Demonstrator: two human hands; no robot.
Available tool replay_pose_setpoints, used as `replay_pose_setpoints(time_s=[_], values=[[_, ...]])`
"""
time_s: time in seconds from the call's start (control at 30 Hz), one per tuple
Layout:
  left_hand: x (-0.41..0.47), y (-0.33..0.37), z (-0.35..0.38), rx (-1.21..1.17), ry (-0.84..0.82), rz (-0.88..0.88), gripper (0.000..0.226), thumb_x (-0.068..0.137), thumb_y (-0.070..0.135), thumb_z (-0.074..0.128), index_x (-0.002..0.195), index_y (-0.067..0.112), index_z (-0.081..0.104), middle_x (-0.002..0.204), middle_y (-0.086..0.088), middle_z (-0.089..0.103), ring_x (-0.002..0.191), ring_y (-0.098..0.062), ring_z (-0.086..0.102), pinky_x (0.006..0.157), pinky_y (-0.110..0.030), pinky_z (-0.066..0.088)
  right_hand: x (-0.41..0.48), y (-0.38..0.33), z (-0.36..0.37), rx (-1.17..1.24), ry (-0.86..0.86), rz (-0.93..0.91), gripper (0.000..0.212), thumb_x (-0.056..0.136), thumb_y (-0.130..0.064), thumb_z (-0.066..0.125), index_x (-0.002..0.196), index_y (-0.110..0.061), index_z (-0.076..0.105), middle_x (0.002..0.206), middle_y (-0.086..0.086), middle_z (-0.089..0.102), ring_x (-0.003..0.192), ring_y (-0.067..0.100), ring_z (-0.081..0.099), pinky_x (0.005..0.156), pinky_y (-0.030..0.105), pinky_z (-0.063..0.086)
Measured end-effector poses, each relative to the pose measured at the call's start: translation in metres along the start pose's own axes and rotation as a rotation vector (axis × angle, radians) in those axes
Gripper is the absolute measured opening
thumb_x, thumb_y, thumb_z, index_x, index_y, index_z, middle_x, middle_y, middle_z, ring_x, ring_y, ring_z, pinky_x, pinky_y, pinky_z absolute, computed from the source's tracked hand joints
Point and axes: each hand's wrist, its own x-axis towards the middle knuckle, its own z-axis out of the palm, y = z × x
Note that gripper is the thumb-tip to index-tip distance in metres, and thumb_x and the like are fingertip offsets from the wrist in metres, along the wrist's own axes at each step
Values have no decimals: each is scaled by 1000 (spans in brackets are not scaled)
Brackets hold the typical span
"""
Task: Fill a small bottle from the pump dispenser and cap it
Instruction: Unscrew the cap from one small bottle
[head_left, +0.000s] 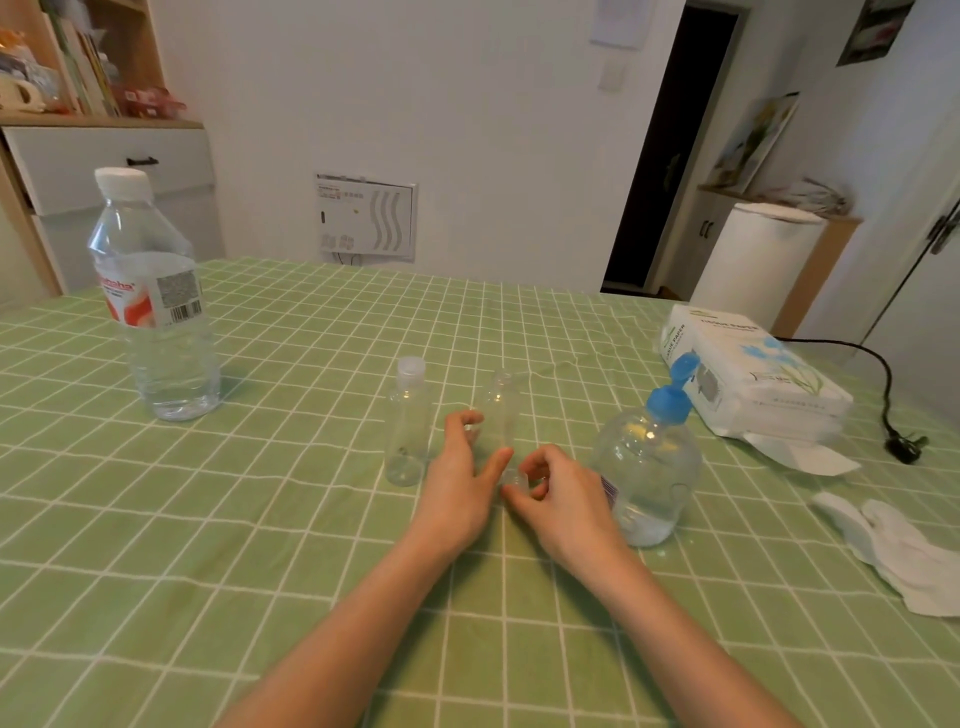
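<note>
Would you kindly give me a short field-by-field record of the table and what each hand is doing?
surface: green checked tablecloth
left hand: holds uncapped small clear plastic bottle, upright
right hand: pinches small clear cap near that bottle's base
spare: capped small clear plastic bottle, left of the left hand
dispenser: round clear pump dispenser with blue top, right of the right hand
far left: large clear water bottle with white cap
far right: white tissue pack

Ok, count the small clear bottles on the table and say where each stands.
2. The capped bottle stands just left of the left hand. The open bottle stands in that hand's grip, with a cap pinched by the right hand. None looks hidden.
</note>
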Motion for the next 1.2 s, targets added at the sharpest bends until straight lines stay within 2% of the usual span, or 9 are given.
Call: replay_pose_setpoints(time_s=[0.13, 0.3, 0.4, 0.5, 0.57, 0.67, 0.73, 0.83, 1.2], values=[[-6, 1, -1, 117, 34, 13, 59, 91, 22, 60, 141, 13, 31, 139, -4, 48, 108, -1, 40, 77, 4, 24, 0, 1, 1, -13, -10, -3, 24, 86, -27, 66, 105, -16, 55, 98, -4, 58, 81, 9, 53, 66, 18, 41], [-35, 13, -12, 211, 5, -1, 74, 89, 24, 62, 148, 14, 18, 151, -3, 33, 137, -13, 32, 104, -18, 25, 0, -1, 0, -2, -18, -2, 31, 84, -26, 69, 107, -14, 53, 98, -2, 58, 84, 12, 55, 74, 24, 46], [-67, 19, -27, 282, -82, -43, 69, 90, 33, 59, 146, 22, 22, 146, 7, 36, 133, -12, 38, 105, -25, 32, -4, -2, -2, 23, -34, -2, 41, 81, -25, 72, 113, -14, 48, 100, -2, 55, 86, 12, 53, 77, 25, 46], [-84, 25, -50, 255, -19, 25, 24, 86, 36, 61, 107, 26, 54, 113, 15, 56, 95, -3, 53, 76, -14, 40, -12, -1, -8, 44, -50, -7, 47, 82, -27, 71, 118, -17, 44, 104, -1, 55, 88, 12, 54, 81, 27, 48], [-78, 24, -65, 175, 178, 43, 18, 83, 28, 65, 89, 17, 52, 93, 1, 58, 85, -15, 54, 67, -20, 39, -19, -1, -12, 79, -56, -10, 44, 82, -27, 71, 117, -20, 44, 99, -4, 53, 79, 8, 53, 77, 24, 49], [-49, 19, -82, 78, 367, -43, 45, 81, 28, 70, 113, 11, 44, 116, -8, 50, 107, -24, 50, 88, -31, 44, -30, -3, -15, 141, -82, -8, 37, 84, -29, 70, 112, -24, 47, 92, -7, 54, 74, 6, 52, 73, 20, 49], [-29, 14, -83, 65, 313, -109, 76, 79, 33, 73, 137, 10, 30, 141, -9, 37, 127, -26, 40, 107, -43, 36, -35, -4, -15, 170, -102, -12, 30, 85, -29, 69, 108, -24, 50, 87, -7, 55, 72, 6, 53, 70, 20, 48], [-6, 6, -75, 46, 221, -114, 91, 76, 36, 75, 146, 13, 20, 151, -7, 30, 134, -25, 37, 109, -43, 34, -40, -6, -13, 199, -117, -24, 22, 84, -28, 69, 99, -25, 54, 77, -5, 53, 65, 6, 48, 66, 23, 45], [-53, 6, -70, 137, 44, 126, 30, 81, 40, 66, 107, 30, 54, 89, 2, 64, 84, -12, 62, 78, -28, 52, -42, -35, -34, 519, -155, -149, 15, 82, -36, 68, 93, -31, 60, 70, -9, 54, 62, 1, 49, 62, 16, 45]])
